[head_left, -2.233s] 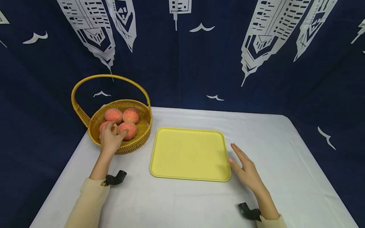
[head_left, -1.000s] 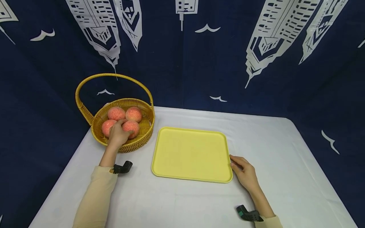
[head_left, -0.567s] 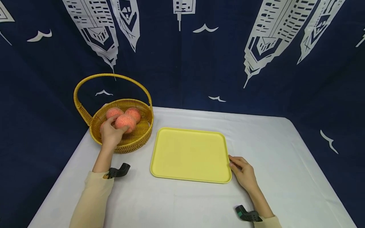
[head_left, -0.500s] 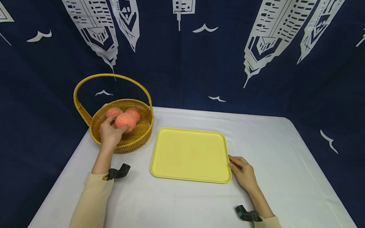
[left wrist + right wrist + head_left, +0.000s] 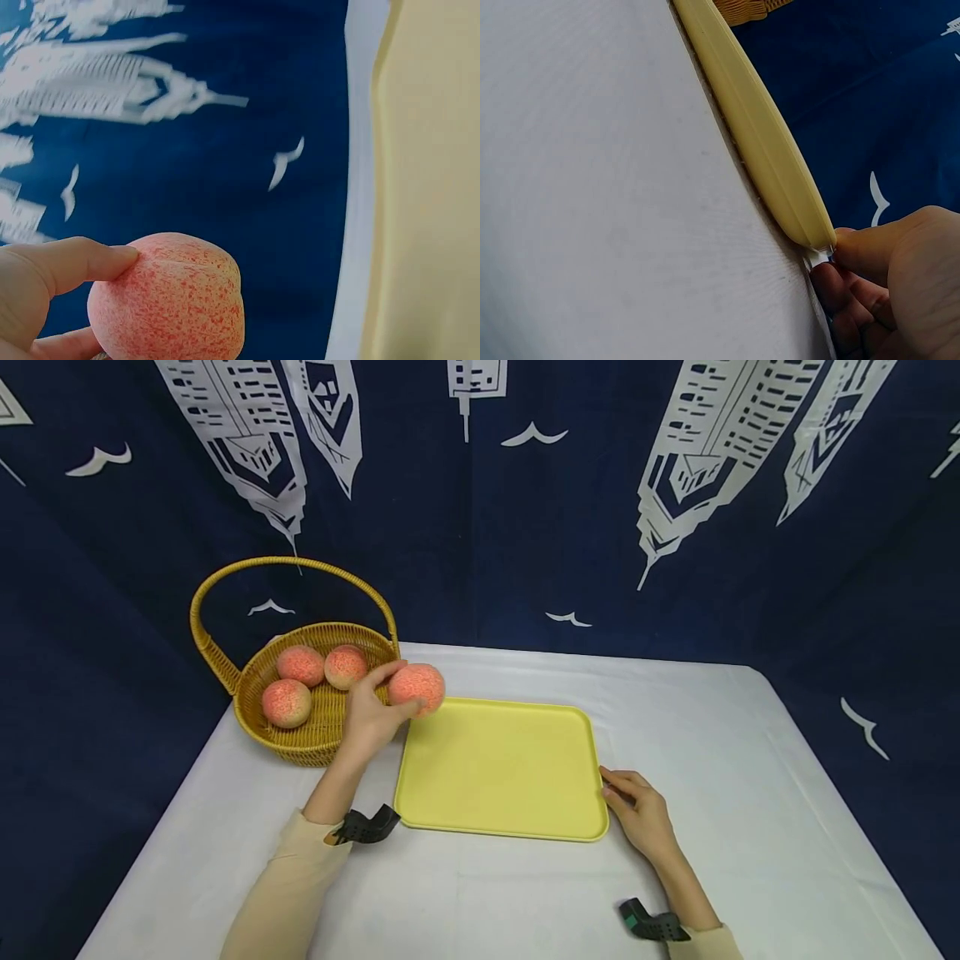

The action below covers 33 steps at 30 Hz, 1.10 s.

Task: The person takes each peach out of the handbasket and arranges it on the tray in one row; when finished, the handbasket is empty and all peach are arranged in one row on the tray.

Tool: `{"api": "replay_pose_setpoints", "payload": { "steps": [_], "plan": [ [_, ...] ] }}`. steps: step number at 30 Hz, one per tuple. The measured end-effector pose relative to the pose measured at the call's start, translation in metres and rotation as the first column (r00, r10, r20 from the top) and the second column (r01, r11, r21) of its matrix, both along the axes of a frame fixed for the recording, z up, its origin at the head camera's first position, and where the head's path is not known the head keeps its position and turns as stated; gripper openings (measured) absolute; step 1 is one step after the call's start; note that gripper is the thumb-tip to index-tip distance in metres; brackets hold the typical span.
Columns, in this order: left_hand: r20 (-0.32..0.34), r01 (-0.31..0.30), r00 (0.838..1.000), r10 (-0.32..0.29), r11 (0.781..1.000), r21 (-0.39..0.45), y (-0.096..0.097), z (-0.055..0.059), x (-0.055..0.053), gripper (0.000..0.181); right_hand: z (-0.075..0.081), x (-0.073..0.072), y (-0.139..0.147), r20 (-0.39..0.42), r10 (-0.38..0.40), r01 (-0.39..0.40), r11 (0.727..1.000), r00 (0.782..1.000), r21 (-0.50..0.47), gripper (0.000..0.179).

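Note:
My left hand [image 5: 372, 714] pinches a pink speckled peach [image 5: 417, 688] between thumb and fingers, in the air over the tray's far left corner. The same peach [image 5: 176, 300] fills the lower part of the left wrist view. Three more peaches, one of them the front peach [image 5: 287, 703], lie in the yellow wicker basket [image 5: 315, 752] at the left. With thumb and fingers, my right hand [image 5: 641, 814] grips the right edge of the yellow tray [image 5: 498, 768]. In the right wrist view the thumb touches the tray rim [image 5: 780, 172] and the curled fingers are lower, partly hidden.
The basket's tall hoop handle [image 5: 292, 560] arches up behind the peaches. A white cloth [image 5: 510, 893] covers the table. Behind it hangs a dark blue curtain [image 5: 480, 543] with white prints. Each wrist carries a black camera mount [image 5: 367, 825].
My left hand has taken the front right peach out of the basket and carried it right to above the tray's corner. Earlier, my right hand moved from beside the tray to its edge.

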<state>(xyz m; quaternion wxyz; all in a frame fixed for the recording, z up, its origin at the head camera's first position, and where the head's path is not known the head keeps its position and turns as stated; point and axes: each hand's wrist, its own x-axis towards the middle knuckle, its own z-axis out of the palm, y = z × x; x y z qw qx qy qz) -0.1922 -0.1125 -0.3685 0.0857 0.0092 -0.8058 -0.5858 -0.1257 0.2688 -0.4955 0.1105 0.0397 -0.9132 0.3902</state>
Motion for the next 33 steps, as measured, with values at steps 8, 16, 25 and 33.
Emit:
{"api": "replay_pose_setpoints", "payload": {
  "steps": [8,16,25,33],
  "plan": [
    [0.057,0.110,0.992,-0.108,0.994,-0.024,0.082,-0.017,-0.006,0.061,-0.001,0.000,0.001,-0.002,-0.003,0.003,1.000,1.000,-0.001,0.033],
    [0.105,0.175,0.980,-0.171,0.984,-0.033,0.148,-0.044,-0.002,0.059,-0.001,-0.001,0.000,-0.010,0.000,0.000,1.000,1.000,0.001,0.033],
    [0.088,0.185,0.980,-0.181,0.982,-0.043,0.197,-0.072,0.004,0.057,0.002,0.000,0.001,-0.005,-0.002,0.003,1.000,1.000,0.009,0.033],
    [0.093,0.196,0.978,-0.185,0.973,-0.121,0.215,-0.085,0.006,0.057,0.000,0.000,0.000,-0.022,0.002,-0.003,1.000,1.000,-0.009,0.032]
  ]
}}
